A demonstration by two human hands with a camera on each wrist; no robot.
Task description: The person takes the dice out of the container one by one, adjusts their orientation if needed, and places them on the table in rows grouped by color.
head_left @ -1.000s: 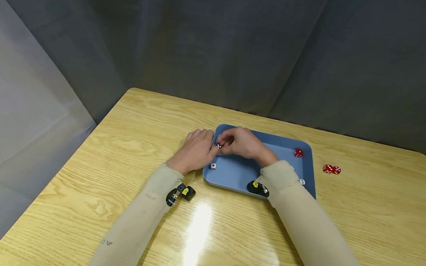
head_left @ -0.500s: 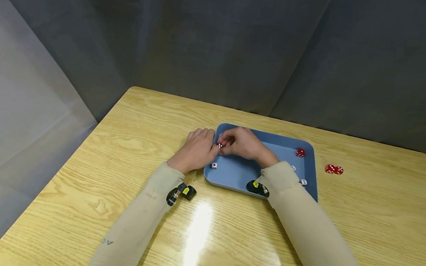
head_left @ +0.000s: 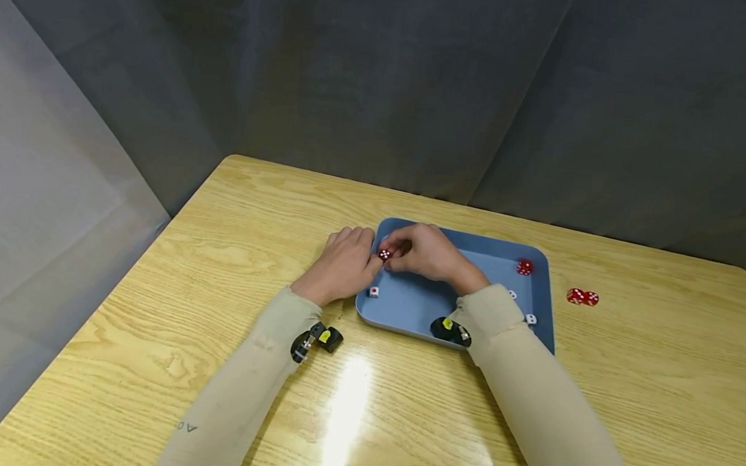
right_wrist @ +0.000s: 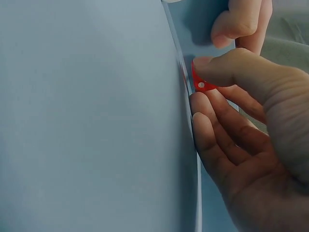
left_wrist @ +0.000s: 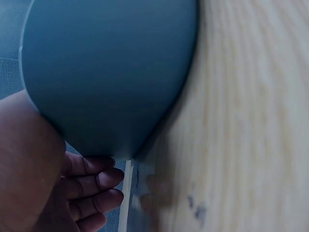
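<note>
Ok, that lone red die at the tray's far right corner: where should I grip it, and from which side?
Come from above and pinch the red die across its left and right faces. It sits close to the blue tray wall at the far right corner, so the far side looks cramped; the top and the side facing the tray's middle are open.

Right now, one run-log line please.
right hand: pinches red die | left hand: rests at blue tray edge | table: two red dice

Blue tray (head_left: 543,314); red die (head_left: 384,254) with white pips; white die (head_left: 374,291), red pip; yellow-grained wooden table (head_left: 160,308).
</note>
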